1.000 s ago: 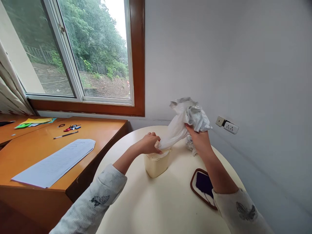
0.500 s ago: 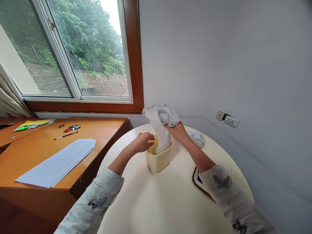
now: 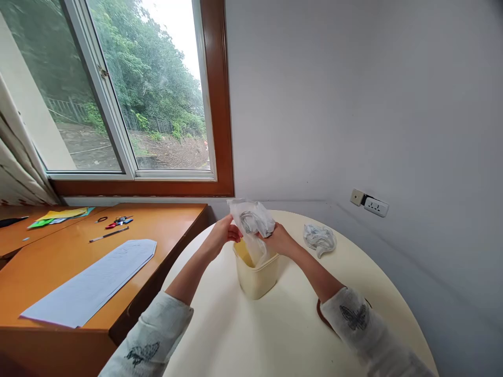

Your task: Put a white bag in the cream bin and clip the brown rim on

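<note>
A crumpled white translucent plastic bag [image 3: 259, 219] is up over a small cream-coloured bin [image 3: 257, 283], its lower part hanging down inside. My right hand [image 3: 280, 240] grips the bag's bunched right side just above the rim. At the bag's left edge is my left hand [image 3: 222, 236], fingers curled against the plastic; its fingertips are partly hidden. The bin stands upright on the round cream table [image 3: 220, 319].
Another crumpled plastic bag [image 3: 320, 240] lies on the table's right side. A brown-edged item [image 3: 324, 318] is mostly under my right sleeve. At left, an orange-brown desk [image 3: 173, 214] bears paper sheets [image 3: 94, 280], a pen [image 3: 109, 234] and keys [image 3: 120, 222].
The plastic bag has come lower and slightly left in my right hand. My left hand has moved from over the bin's rim up to the bag's left edge. The view has tilted up.
</note>
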### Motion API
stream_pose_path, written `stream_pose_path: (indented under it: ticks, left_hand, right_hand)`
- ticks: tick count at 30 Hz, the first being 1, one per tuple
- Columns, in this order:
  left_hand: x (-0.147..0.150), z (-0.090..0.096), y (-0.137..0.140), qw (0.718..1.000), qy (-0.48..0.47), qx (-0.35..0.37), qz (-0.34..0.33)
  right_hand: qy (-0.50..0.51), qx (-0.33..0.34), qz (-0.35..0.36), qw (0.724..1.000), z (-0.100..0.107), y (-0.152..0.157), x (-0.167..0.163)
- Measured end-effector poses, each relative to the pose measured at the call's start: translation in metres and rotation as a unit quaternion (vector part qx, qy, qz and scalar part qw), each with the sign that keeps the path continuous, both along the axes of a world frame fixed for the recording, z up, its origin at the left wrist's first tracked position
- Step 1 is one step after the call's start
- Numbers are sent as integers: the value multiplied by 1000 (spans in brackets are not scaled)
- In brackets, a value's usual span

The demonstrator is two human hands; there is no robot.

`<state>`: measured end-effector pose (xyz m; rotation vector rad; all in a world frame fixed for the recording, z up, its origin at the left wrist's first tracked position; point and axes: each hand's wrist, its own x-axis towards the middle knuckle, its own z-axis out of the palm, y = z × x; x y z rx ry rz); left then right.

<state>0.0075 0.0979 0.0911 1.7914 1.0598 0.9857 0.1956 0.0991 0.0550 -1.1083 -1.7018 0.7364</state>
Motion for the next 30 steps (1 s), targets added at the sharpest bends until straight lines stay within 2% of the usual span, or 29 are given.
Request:
stream_pose_path:
  ticks: [3, 5, 9, 12, 18, 22, 26, 30]
  left_hand:
    - [4, 8, -6, 984, -118, -119, -66]
    - [7, 9, -8, 969, -171, -162, -76]
    - [9, 1, -5, 973, -193, -122, -10]
    - [3, -3, -1, 972, -207, -112, 10]
    - [-14, 3, -2, 968, -223, -116, -4]
    - [-22, -3, 1, 965, -233, -121, -15]
    - [-31, -10, 4, 962, -242, -127, -10]
    - [-42, -9, 0, 964, -223, -142, -10]
  right_hand:
    - [-5, 7, 12, 1000, 4, -8, 5]
    - [-6, 10, 23, 1000, 5, -13, 7]
    - [10, 8, 45, 999, 5, -22, 10]
    - [35, 2, 67, 997, 6, -24, 15]
    - [123, 0, 57, 991, 9, -22, 33]
    - [185, -17, 35, 982, 8, -23, 48]
    - [241, -47, 10, 969, 3, -25, 62]
    - [267, -102, 13, 958, -3, -29, 74]
